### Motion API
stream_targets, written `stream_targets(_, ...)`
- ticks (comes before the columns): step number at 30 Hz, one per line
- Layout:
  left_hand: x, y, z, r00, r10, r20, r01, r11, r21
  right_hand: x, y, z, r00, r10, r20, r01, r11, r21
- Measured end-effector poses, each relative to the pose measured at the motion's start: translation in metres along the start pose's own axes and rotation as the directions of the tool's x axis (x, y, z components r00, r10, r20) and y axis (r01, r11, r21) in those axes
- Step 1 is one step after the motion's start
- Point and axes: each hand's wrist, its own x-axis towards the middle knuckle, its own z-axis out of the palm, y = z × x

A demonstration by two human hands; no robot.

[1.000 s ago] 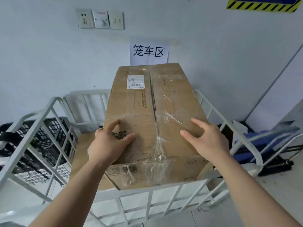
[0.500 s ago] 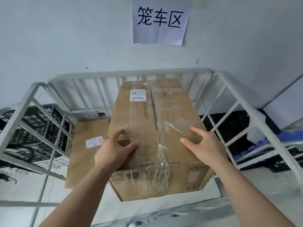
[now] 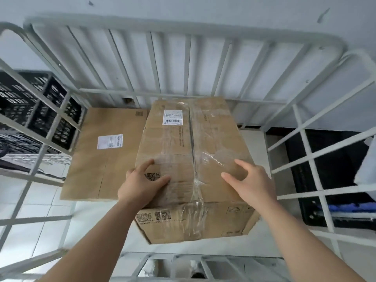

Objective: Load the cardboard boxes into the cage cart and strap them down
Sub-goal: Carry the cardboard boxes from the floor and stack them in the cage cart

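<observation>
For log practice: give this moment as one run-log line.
left hand, right hand: on taped box | taped box: in cage cart | beside: flat box

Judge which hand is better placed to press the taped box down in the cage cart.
Left, probably: the left hand lies palm-down on the taped box top, fingers spread beside the QR code. The right hand is arched, only its fingers near the tape.

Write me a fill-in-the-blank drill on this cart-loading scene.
The left hand and the right hand both rest on the taped box's ___ face.
The flat box lies on the taped box's ___ side.
The crate outside the cage cart is coloured ___.
Missing words: top; left; black.
</observation>
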Motion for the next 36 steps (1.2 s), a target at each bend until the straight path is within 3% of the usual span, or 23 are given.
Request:
stream_targets(16, 0.128, -0.093, 0.137, 0.999, -0.034, -0.032, 0.035, 0.999, 0.007, 0.115, 0.065, 0.184, 0.999, 0.033, -0.001, -0.033, 0.999, 0.03)
stream_targets(28, 0.177, -0.154, 0.156, 0.999, -0.041, -0.024, 0.04, 0.999, -0.01, 0.134, 0.059, 0.272, 0.996, -0.015, 0.088, 0.01, 0.998, 0.06)
stream_targets(36, 0.196, -0.173, 0.171, 0.997, -0.072, -0.023, 0.074, 0.994, 0.085, 0.143, 0.055, 0.302, 0.995, -0.015, 0.096, 0.017, 1.0, -0.02)
